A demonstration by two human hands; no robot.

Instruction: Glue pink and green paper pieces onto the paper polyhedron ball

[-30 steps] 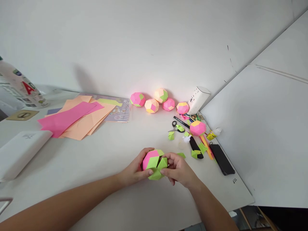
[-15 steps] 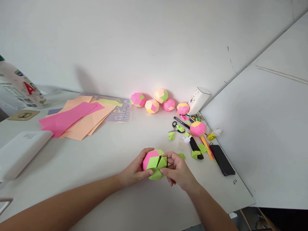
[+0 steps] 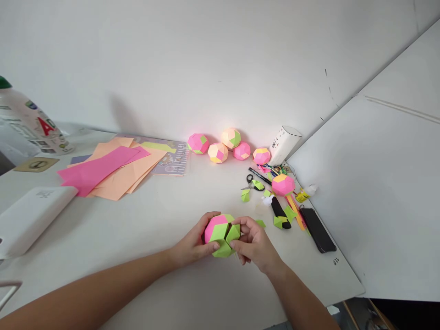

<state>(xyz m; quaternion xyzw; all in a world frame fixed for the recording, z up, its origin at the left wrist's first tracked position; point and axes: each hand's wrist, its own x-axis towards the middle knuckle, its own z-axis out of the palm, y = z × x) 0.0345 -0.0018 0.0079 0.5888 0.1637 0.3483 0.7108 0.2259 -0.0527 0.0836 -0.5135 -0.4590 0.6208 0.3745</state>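
Observation:
A faceted paper ball [image 3: 218, 233] in pink and green sits between my hands above the near part of the table. My left hand [image 3: 195, 239] wraps round its left side, thumb on the front green face. With thumb and fingers, my right hand [image 3: 253, 243] pinches a folded green paper piece [image 3: 233, 233] at the ball's right side. A dark gap shows between that piece and the rest of the ball. The ball's underside and back are hidden.
Finished paper balls [image 3: 231, 137] line the wall. Pink and peach sheets [image 3: 118, 172] lie left, near a white box-shaped device [image 3: 36, 220] and a bottle [image 3: 32, 121]. To the right are scissors [image 3: 250, 179], a yellow glue bottle [image 3: 304, 194], green scraps [image 3: 290, 213] and a black phone [image 3: 316, 229].
Both hands keep their hold on the ball and the green piece. The whole view has shifted very slightly; nothing else has visibly moved.

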